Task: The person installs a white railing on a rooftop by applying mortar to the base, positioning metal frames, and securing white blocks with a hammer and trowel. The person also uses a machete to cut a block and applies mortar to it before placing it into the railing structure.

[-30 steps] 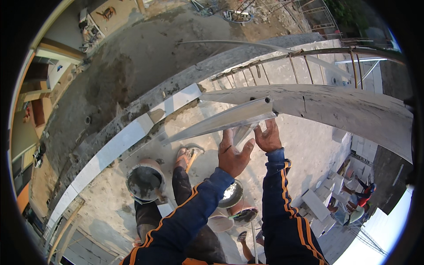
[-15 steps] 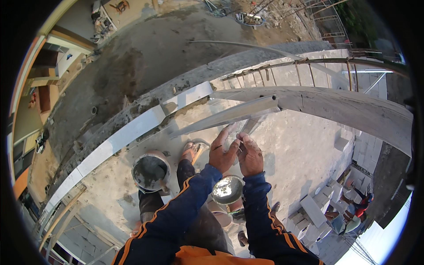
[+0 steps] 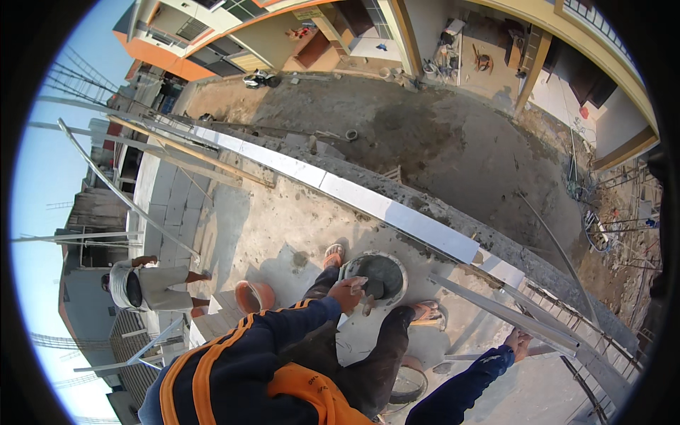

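My left hand [image 3: 346, 297] is closed on a small pale object whose kind I cannot make out, just over the front rim of a bucket of grey mortar [image 3: 400, 276]. A short tool handle [image 3: 368, 306] shows beside it. My right hand [image 3: 518, 343], out at lower right, has its fingers curled on a metal bar at the end of a long grey metal channel [image 3: 496, 312]. My sandalled feet stand either side of the bucket, and another round bucket [image 3: 414, 375] is partly hidden below.
A row of white blocks [image 3: 354, 198] runs along the slab's edge above a lower yard. A person [image 3: 149, 283] in grey bends at the left beside an orange bucket [image 3: 249, 294]. Wooden poles [image 3: 212, 159], metal bars and rebar [image 3: 595, 382] line the sides. House fronts stand beyond.
The view has swung round. My hands, earlier together at the channel, are now apart: the left has moved to the mortar bucket, the right remains by the channel.
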Action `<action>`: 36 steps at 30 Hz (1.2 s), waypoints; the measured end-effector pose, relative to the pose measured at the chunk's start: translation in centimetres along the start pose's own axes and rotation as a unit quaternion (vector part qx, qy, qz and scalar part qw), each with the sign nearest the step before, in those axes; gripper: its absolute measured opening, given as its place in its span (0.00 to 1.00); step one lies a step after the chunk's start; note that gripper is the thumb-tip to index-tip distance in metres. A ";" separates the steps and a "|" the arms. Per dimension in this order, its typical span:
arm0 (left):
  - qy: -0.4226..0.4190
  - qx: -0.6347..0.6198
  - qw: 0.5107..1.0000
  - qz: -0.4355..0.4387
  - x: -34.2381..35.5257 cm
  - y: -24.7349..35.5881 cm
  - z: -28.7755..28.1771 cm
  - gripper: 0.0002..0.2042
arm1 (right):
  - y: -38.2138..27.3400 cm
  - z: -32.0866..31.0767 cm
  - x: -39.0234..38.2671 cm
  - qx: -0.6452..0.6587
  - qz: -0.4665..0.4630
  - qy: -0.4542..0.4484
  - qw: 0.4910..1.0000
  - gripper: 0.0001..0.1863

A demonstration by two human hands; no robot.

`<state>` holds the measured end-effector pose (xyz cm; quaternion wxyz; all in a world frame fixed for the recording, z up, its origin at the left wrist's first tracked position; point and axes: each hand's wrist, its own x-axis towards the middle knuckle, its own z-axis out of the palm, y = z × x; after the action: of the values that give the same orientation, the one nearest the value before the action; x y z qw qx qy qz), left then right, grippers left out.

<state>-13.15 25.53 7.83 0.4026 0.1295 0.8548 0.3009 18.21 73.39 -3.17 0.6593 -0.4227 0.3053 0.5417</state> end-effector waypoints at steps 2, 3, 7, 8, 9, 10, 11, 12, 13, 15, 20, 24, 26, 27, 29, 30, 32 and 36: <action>-0.025 -0.006 1.000 0.010 -1.8 -3.6 -2.2 0.21 | -0.4 0.8 0.8 0.006 -0.007 0.046 0.999 0.17; -0.049 -0.005 0.999 -0.020 -2.5 -5.2 -2.9 0.22 | -0.6 1.1 0.9 -0.031 -0.009 0.038 0.999 0.16; -0.027 -0.018 0.991 -0.128 -5.2 -11.0 -5.7 0.26 | -1.7 0.1 -0.2 -0.225 -0.037 0.046 0.973 0.13; -0.011 -0.010 0.993 -0.116 -6.1 -12.2 -6.4 0.25 | -2.0 -0.6 -0.7 -0.289 -0.054 0.045 0.955 0.14; 0.005 -0.002 0.995 -0.103 -6.9 -13.2 -7.5 0.23 | -2.4 -3.2 -1.7 -0.337 -0.031 -0.029 0.941 0.16; 0.013 0.010 0.995 -0.102 -7.1 -14.3 -9.1 0.22 | -1.9 -4.2 -2.4 -0.387 -0.050 -0.010 0.921 0.16; 0.029 -0.002 0.995 -0.095 -7.5 -15.4 -11.0 0.20 | -1.3 -6.5 -3.7 -0.427 -0.053 0.004 0.903 0.15; 0.036 -0.010 0.994 -0.100 -8.2 -16.5 -12.8 0.18 | -0.5 -9.2 -5.4 -0.467 -0.046 0.018 0.883 0.15; 0.059 -0.016 0.994 -0.088 -9.0 -17.8 -14.9 0.17 | 0.9 -12.1 -7.4 -0.503 -0.033 0.027 0.863 0.15; 0.085 -0.064 0.986 -0.129 -10.3 -21.1 -19.7 0.14 | 3.9 -17.6 -12.5 -0.555 0.001 0.038 0.831 0.14; 0.217 -0.095 0.955 -0.178 -16.6 -29.0 -32.3 0.14 | 16.3 -26.6 -27.1 -0.618 0.104 0.027 0.779 0.15; 0.339 -0.187 0.884 -0.263 -24.8 -32.2 -39.4 0.13 | 31.4 -29.6 -39.6 -0.765 0.139 -0.146 0.611 0.16; 0.389 -0.231 0.842 -0.293 -28.4 -32.3 -40.7 0.12 | 37.5 -30.1 -44.7 -0.787 0.180 -0.222 0.547 0.18; 0.409 -0.249 0.826 -0.297 -30.0 -32.2 -41.2 0.12 | 40.3 -30.3 -46.8 -0.770 0.202 -0.224 0.562 0.17; 0.433 -0.288 0.796 -0.310 -32.3 -31.9 -41.7 0.12 | 44.8 -31.4 -50.1 -0.825 0.169 -0.311 0.440 0.20; 0.437 -0.310 0.782 -0.319 -32.9 -31.5 -41.8 0.12 | 46.5 -31.9 -51.2 -0.838 0.177 -0.326 0.400 0.23; 0.471 -0.320 0.761 -0.312 -33.2 -31.1 -42.2 0.11 | 49.3 -33.9 -52.7 -0.857 0.150 -0.337 0.359 0.21; 0.494 -0.318 0.750 -0.305 -31.8 -31.4 -44.5 0.12 | 53.2 -38.7 -51.8 -0.898 0.171 -0.321 0.247 0.16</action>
<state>-26.16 -32.09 29.83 0.0126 -0.4402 0.7836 0.4383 -43.16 18.35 11.63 -0.2111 -0.4706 -0.5507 0.6563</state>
